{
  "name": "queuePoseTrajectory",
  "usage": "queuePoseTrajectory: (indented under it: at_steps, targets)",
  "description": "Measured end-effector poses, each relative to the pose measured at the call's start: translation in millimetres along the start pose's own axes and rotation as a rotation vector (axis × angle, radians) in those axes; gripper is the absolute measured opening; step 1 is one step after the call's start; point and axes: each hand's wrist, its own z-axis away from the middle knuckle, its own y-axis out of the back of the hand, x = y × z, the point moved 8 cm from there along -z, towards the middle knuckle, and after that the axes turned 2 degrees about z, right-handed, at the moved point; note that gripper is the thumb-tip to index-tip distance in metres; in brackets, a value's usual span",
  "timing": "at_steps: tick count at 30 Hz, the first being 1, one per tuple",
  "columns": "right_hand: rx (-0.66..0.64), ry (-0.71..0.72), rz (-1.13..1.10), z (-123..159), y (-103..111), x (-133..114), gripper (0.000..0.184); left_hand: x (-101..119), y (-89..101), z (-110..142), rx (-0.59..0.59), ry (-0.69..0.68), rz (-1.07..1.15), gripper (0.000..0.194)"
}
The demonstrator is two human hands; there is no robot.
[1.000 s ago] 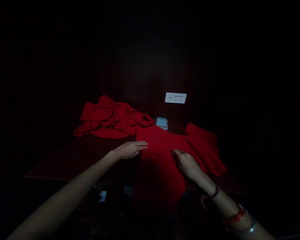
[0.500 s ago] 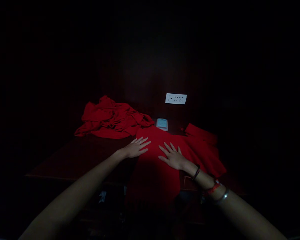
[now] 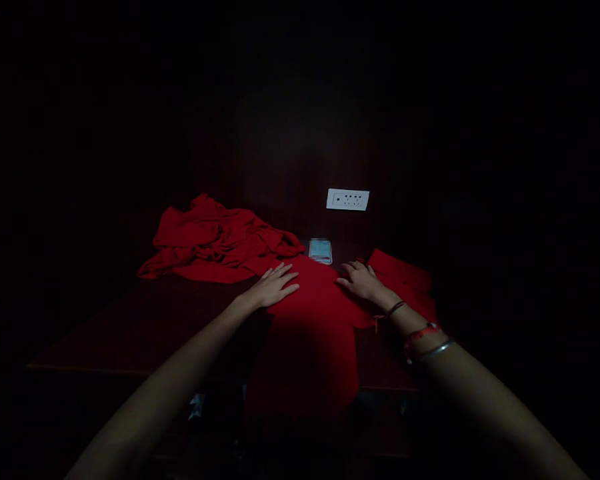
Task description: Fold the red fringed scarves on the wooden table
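A long piece of red cloth [image 3: 313,347] lies on the dark table and hangs down over its front edge. My left hand [image 3: 274,287] rests on its left side, palm down with fingers spread. Toward the back right of the cloth is my right hand [image 3: 361,280], palm down, its fingers slightly bent and resting on the fabric. More red fabric [image 3: 405,277] lies rumpled beyond my right wrist. A crumpled heap of red cloth [image 3: 215,237] sits at the back left, touching the flat piece.
A small device with a lit screen [image 3: 321,251] lies at the back of the table [image 3: 130,333]. A white socket plate [image 3: 347,199] is on the wall behind. The surroundings are very dark, and things under the table are hard to make out.
My right hand has moved away from me and slightly right, and the cloth at the right has shifted back, baring part of the table's front. My left hand stays nearly in place.
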Motion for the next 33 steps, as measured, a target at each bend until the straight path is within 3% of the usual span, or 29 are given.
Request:
queuePoseTrajectory:
  at_steps: [4,7,10,12,16,18,21,25,28,33]
  targets:
    - [-0.119,-0.006,0.065,-11.6,-16.2,23.5,0.034,-15.2,4.3,-11.1,0.127,0.060,0.011,0.050]
    - [-0.106,0.043,0.054,-8.4,-3.1,32.5,0.025,-24.2,3.7,-11.1,0.164,0.060,0.024,0.048]
    - [-0.011,0.079,-0.033,-3.6,29.1,44.7,0.028,-25.7,-2.5,-9.4,0.119,0.039,0.041,0.048]
    - [-0.057,0.056,-0.022,-2.5,37.5,56.0,0.029,-22.9,-7.5,-9.4,0.070,0.022,0.051,0.048]
    - [-0.339,-0.048,0.175,1.7,8.6,72.6,0.030,-9.2,-8.0,-9.9,0.040,-0.058,0.058,0.049]
    - [-0.401,-0.102,0.211,5.4,-8.5,74.4,0.032,0.5,-4.3,-8.5,0.056,-0.123,0.053,0.048]
    - [-0.374,-0.135,0.226,9.4,-19.5,72.1,0.035,12.2,-9.7,-4.9,-0.036,-0.188,0.058,0.049]
    - [-0.253,-0.103,0.270,13.4,-10.7,74.8,0.042,13.3,-28.5,-0.8,-0.241,-0.146,0.059,0.056]
    - [-0.210,-0.071,0.241,18.5,-5.0,84.9,0.043,11.5,-29.9,-0.9,-0.249,-0.137,0.049,0.057]
    - [-0.311,0.061,0.059,27.4,7.3,102.7,0.047,1.6,-27.0,-0.8,-0.278,-0.120,0.052,0.057]
